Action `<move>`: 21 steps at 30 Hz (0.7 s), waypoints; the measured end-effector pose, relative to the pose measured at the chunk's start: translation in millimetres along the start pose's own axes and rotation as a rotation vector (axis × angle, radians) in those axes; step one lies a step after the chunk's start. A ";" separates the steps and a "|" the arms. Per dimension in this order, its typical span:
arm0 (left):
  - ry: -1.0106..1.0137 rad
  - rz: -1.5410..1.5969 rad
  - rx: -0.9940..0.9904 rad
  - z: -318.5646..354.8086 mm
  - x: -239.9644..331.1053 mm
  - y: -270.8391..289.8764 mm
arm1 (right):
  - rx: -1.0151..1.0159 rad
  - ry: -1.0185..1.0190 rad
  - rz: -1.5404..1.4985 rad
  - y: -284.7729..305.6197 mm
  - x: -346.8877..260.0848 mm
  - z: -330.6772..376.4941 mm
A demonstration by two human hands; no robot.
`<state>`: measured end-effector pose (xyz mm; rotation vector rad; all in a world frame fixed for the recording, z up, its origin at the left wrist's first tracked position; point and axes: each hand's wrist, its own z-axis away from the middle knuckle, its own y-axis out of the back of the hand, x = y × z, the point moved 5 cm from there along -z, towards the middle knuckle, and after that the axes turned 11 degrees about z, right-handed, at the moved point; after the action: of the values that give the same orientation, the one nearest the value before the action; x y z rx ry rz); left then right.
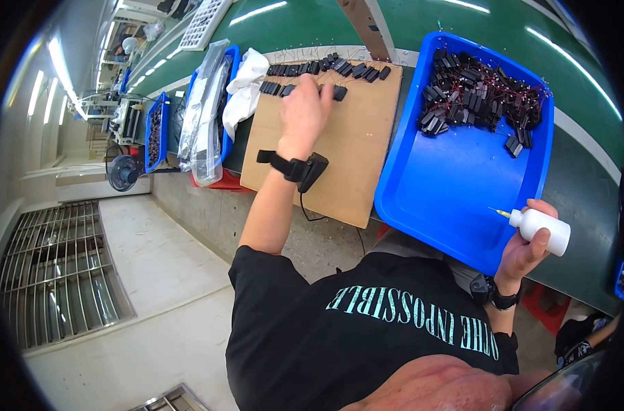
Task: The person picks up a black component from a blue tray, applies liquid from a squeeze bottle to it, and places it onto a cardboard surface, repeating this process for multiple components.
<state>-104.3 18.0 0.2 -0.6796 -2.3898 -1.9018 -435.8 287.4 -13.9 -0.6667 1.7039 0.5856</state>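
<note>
My left hand (304, 109) reaches over the cardboard sheet (346, 164), its fingers bent down among small black rectangular parts with thin wires. What its fingertips hold is hidden. Two rows of these black parts (295, 70) run along the sheet's far edge, and one part (339, 93) lies just right of my thumb. My right hand (524, 255) is closed around a white squeeze bottle (544, 231) with a thin needle tip and yellow base. The bottle is tilted, tip toward the left, above the near right side of a blue tray (431, 229).
A heap of black wired parts (473, 96) fills the tray's far end. Left of the cardboard lie white cloth (245, 85) and clear plastic bags (206, 123) on another blue tray. Farther left are a further blue tray (157, 133) and a fan (123, 172). A post (370, 31) rises behind the cardboard.
</note>
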 end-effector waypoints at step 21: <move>-0.872 0.323 -0.279 25.5 287.4 -81.1 | 0.272 -0.210 -0.395 7.9 3.0 -13.2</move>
<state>-385.6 121.4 -2.9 -2.1318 -2.1193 -2.0619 -451.0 283.5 -13.6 -0.6944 1.3743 0.1356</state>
